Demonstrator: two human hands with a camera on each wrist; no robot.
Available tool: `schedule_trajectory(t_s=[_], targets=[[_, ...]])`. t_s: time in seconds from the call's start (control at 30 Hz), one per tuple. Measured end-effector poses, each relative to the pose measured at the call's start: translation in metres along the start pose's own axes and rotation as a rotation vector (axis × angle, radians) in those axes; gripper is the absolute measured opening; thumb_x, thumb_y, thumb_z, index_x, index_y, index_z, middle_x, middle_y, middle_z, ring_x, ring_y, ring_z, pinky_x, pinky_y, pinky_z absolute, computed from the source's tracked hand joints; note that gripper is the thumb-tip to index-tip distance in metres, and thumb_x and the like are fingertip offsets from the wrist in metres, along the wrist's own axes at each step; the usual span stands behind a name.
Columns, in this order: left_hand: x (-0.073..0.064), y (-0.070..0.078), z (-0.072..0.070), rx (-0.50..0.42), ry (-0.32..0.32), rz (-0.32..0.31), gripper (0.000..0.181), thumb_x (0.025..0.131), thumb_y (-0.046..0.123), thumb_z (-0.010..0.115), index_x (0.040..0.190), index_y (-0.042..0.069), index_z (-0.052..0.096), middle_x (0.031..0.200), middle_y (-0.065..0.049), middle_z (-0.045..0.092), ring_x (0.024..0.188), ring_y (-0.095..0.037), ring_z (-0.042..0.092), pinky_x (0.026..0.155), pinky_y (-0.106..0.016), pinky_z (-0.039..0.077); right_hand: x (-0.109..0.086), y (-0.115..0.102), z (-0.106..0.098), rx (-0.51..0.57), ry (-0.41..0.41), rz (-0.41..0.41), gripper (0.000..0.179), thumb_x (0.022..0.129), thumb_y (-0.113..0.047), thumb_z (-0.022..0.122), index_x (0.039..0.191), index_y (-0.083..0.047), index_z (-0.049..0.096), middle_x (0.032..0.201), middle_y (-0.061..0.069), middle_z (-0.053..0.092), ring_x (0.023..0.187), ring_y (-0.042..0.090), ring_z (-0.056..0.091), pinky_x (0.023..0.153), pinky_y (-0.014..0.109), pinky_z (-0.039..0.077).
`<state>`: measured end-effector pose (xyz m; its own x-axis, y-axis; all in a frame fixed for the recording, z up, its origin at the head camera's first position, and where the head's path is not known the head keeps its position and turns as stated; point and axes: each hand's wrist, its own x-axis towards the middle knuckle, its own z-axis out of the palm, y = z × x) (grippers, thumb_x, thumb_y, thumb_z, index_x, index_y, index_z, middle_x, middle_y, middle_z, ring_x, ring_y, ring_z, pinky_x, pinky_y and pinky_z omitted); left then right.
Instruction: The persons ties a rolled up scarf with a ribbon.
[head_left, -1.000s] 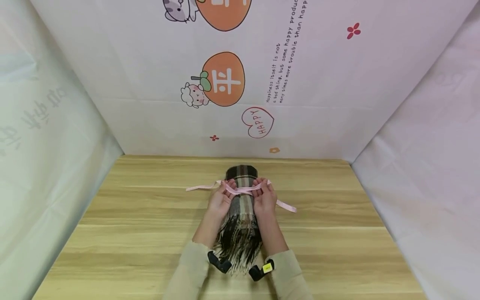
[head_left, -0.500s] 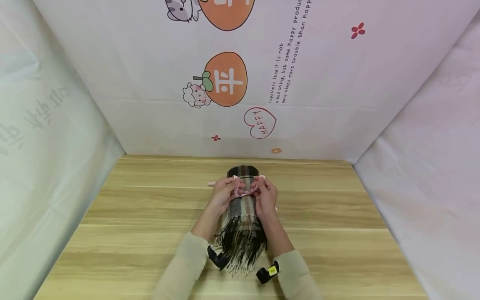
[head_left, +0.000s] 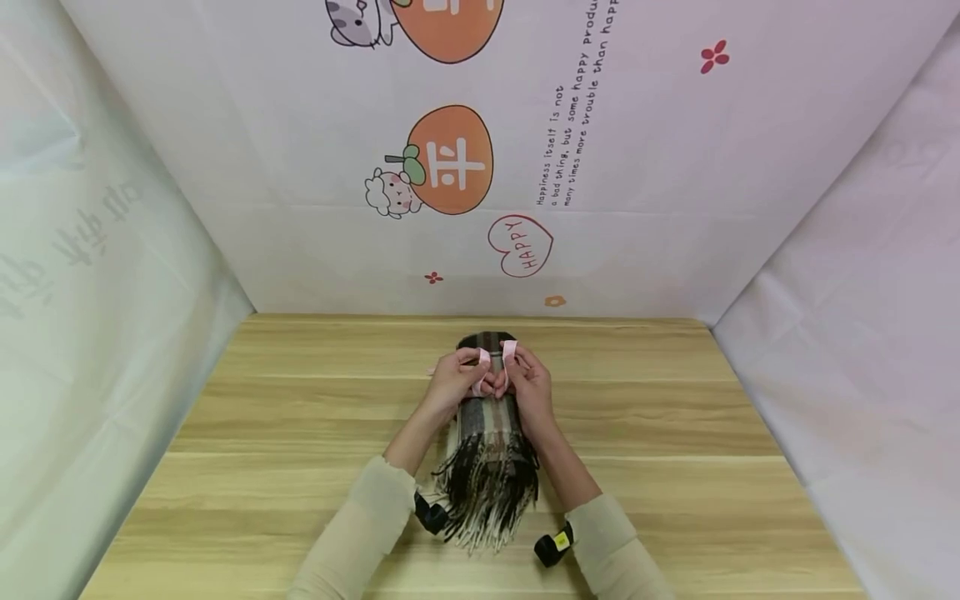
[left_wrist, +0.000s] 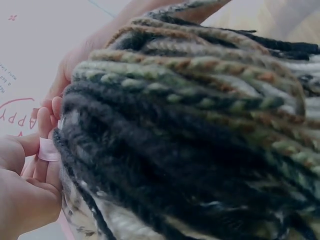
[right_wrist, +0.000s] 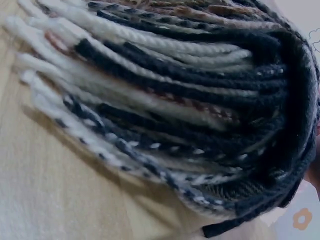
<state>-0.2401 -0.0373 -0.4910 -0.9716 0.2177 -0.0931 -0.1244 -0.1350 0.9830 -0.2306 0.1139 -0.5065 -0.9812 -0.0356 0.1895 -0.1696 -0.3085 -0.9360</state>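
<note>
A plaid scarf [head_left: 483,421], folded into a narrow bundle, lies lengthwise on the table, its twisted fringe [head_left: 487,500] toward me. Across its upper half runs a pink ribbon [head_left: 510,350], raised in a loop at each hand. My left hand [head_left: 452,377] pinches the left loop between thumb and fingers; the left wrist view also shows this ribbon [left_wrist: 48,150] in the fingers. On the other side, my right hand [head_left: 531,390] pinches the right loop. Both hands' fingertips nearly meet over the scarf. Fringe [right_wrist: 175,85] fills most of the right wrist view, hiding the right fingers.
The wood-grain table [head_left: 300,433] extends to both sides of the scarf. A white printed sheet [head_left: 637,167] stands behind it, with white side sheets [head_left: 862,333] at left and right. Black wrist cameras [head_left: 553,546] sit at the sleeve cuffs.
The ribbon's ends were spread out to both sides; now the hands have drawn it into two upright loops over the scarf. The fingers have turned inward and the forearms have spread apart.
</note>
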Motion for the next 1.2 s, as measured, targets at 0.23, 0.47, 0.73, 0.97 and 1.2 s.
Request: schedule_trajectory(t_s=[0.23, 0.47, 0.73, 0.97, 1.2], targets=[[0.002, 0.003, -0.002, 0.046, -0.019, 0.037, 0.027, 0.1, 0.008, 0.059, 0.124, -0.004, 0.058, 0.068, 0.004, 0.068, 0.059, -0.008, 0.065, 0.054, -0.021, 0.052, 0.004, -0.001, 0.001, -0.052, 0.028, 0.035, 0.046, 0.101, -0.015, 0.058, 0.143, 0.002, 0.049, 0.053, -0.006, 0.057, 0.045, 0.009, 0.054, 0.051, 0.021, 0.05], [0.003, 0.008, -0.004, 0.104, -0.035, 0.059, 0.024, 0.099, 0.01, 0.061, 0.119, -0.003, 0.062, 0.069, 0.004, 0.068, 0.062, -0.009, 0.065, 0.054, -0.023, 0.051, 0.009, -0.002, 0.003, -0.083, 0.058, 0.056, 0.04, 0.1, -0.007, 0.058, 0.139, 0.004, 0.054, 0.094, 0.002, 0.074, 0.043, 0.009, 0.054, 0.047, 0.022, 0.049], [0.005, 0.009, -0.004, 0.118, -0.075, 0.059, 0.02, 0.1, 0.01, 0.059, 0.112, -0.006, 0.064, 0.068, 0.003, 0.068, 0.054, -0.008, 0.062, 0.05, -0.022, 0.05, 0.008, -0.004, 0.005, -0.082, 0.048, 0.029, 0.036, 0.1, -0.004, 0.057, 0.136, 0.003, 0.058, 0.131, 0.007, 0.065, 0.042, 0.008, 0.052, 0.044, 0.021, 0.046], [0.004, 0.011, -0.006, 0.168, -0.081, 0.047, 0.02, 0.102, 0.01, 0.056, 0.113, -0.003, 0.066, 0.075, 0.002, 0.07, 0.058, -0.009, 0.063, 0.053, -0.023, 0.05, 0.007, -0.001, 0.006, -0.099, 0.016, -0.012, 0.038, 0.1, -0.009, 0.06, 0.136, 0.001, 0.057, 0.05, -0.006, 0.059, 0.04, 0.008, 0.052, 0.043, 0.023, 0.047], [0.005, 0.007, -0.008, 0.139, -0.069, 0.025, 0.023, 0.102, 0.008, 0.053, 0.116, -0.005, 0.066, 0.086, -0.004, 0.073, 0.062, -0.01, 0.064, 0.054, -0.024, 0.051, 0.006, -0.002, 0.008, -0.091, 0.02, 0.023, 0.035, 0.098, -0.005, 0.06, 0.132, 0.004, 0.057, 0.087, -0.004, 0.067, 0.041, 0.008, 0.052, 0.042, 0.021, 0.047]])
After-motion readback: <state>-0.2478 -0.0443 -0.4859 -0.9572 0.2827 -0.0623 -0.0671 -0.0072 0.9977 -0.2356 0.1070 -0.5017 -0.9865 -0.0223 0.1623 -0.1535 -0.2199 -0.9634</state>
